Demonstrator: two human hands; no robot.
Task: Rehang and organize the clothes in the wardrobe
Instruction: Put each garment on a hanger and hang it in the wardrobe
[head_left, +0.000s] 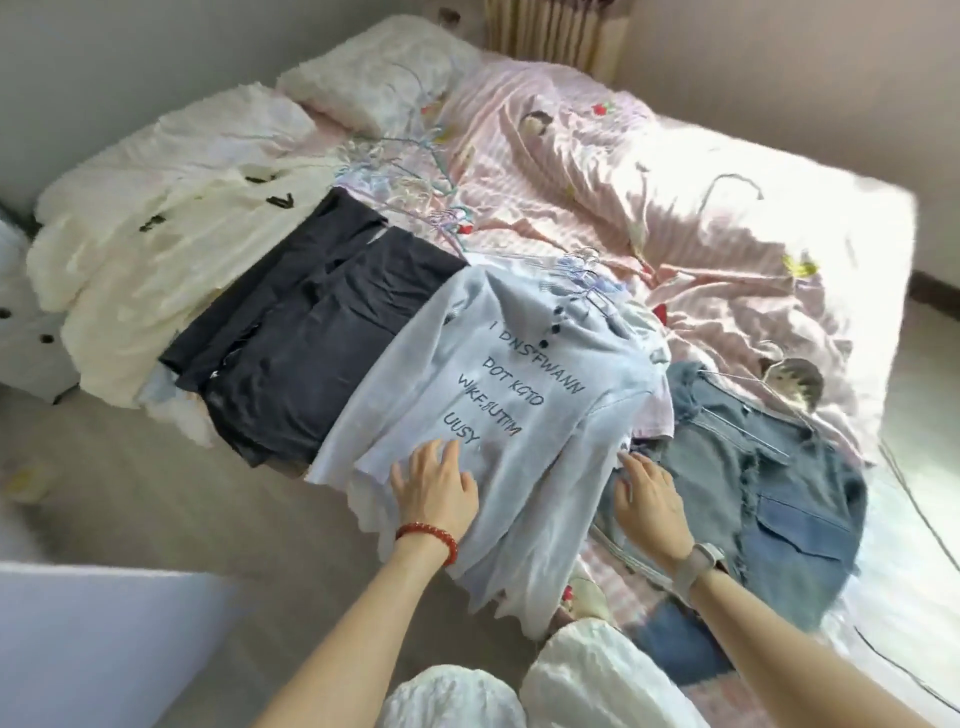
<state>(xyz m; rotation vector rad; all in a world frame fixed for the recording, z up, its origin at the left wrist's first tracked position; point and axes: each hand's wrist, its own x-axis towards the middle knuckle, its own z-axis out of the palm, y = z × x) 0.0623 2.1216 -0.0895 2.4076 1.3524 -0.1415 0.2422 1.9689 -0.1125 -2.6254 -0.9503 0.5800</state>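
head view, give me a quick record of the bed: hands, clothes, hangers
left hand: left hand flat on the pale blue shirt, fingers spread
right hand: right hand open at the shirt's right edge, over the denim garment
other clothes: dark trousers, cream coat
hangers: loose hangers piled on the pink striped sheet
hung yet: nothing shown hung

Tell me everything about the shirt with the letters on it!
The pale blue shirt looks thin and soft, with dark printed lettering in slanted rows and small dark buttons near its neck. It lies spread flat across the bed's edge, hem hanging over, overlapping dark trousers. The left hand rests flat on it; the right hand touches its side.
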